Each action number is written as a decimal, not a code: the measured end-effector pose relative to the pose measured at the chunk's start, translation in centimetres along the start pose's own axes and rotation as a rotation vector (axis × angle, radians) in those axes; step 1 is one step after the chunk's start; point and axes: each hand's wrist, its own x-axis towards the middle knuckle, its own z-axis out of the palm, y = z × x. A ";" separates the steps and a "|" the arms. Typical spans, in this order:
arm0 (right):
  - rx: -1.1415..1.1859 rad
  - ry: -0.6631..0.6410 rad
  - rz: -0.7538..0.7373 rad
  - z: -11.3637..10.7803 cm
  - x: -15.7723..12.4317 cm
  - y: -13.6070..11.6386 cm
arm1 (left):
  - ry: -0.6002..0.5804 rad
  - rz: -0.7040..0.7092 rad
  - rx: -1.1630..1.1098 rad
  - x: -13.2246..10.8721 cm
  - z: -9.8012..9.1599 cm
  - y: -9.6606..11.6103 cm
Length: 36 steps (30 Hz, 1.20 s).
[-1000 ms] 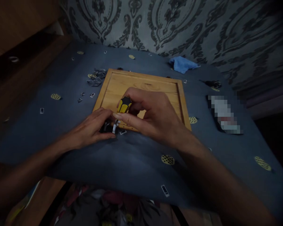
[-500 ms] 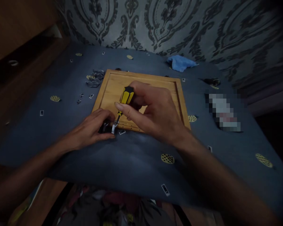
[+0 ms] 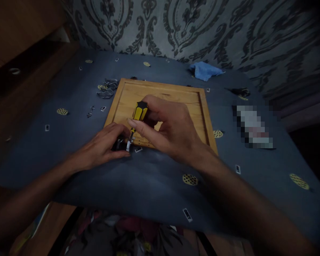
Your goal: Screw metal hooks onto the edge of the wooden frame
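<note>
A framed wooden panel (image 3: 160,84), perhaps a cabinet door, lies flat on the dark blue cloth. My right hand (image 3: 173,129) is closed around a yellow and black screwdriver (image 3: 140,111), its shaft pointing down at the panel's near left corner. At that corner sits a small metal hinge (image 3: 128,144), and the screwdriver's tip meets it or lies just beside it; I cannot tell which. My left hand (image 3: 105,144) curls around the hinge from the left, thumb below and fingers above, holding it against the panel.
Several more metal hinges (image 3: 106,93) lie left of the panel, with a few small screws (image 3: 89,115) nearer me. A blue rag (image 3: 206,71) rests at the back by the patterned wall. To the right are a dark object (image 3: 240,92) and a blurred-out packet (image 3: 254,127).
My right hand and the screwdriver have shifted slightly left and down, and the handle stands a bit more upright. My left hand stays in place at the hinge.
</note>
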 end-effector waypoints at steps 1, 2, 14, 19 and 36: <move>-0.002 0.002 -0.004 0.0 0.0 0.0 | 0.004 0.007 -0.001 0.0 0.0 0.0; -0.002 0.004 -0.009 0.0 0.0 0.0 | 0.004 0.011 0.001 0.0 0.0 0.0; 0.155 -0.075 -0.022 -0.4 0.0 0.0 | 0.023 -0.005 0.044 -0.2 0.2 -0.3; 0.211 -0.270 -0.031 -1.9 0.3 0.1 | 0.034 0.011 0.029 -0.4 0.3 -0.7; 0.113 -0.102 -0.117 -0.2 -0.1 0.1 | 0.060 -0.010 0.057 -0.5 0.5 -0.9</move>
